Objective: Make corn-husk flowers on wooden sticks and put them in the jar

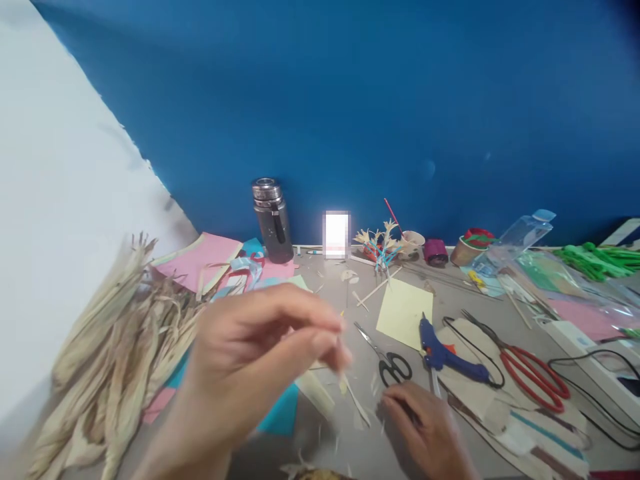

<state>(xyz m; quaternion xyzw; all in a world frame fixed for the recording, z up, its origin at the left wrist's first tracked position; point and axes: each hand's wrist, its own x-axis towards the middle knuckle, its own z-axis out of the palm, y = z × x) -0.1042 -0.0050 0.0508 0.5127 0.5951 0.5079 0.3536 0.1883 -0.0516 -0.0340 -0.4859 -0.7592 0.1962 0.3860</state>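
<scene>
Head camera: left hand (255, 377), raised, thumb and fingertips pinched together; whether they hold anything, cannot tell. Right hand (431, 427), fingers curled, grip unclear, lies just beside black-handled scissors (382, 356) on the table (331, 295). Blue glue gun (453, 364), right of scissors; dried husks (115, 380), far left.

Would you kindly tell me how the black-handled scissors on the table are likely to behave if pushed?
The black-handled scissors would probably slide or pivot rather than roll, since they lie flat on the table. They should stay stiff, as the shiny blades look like metal.
</scene>
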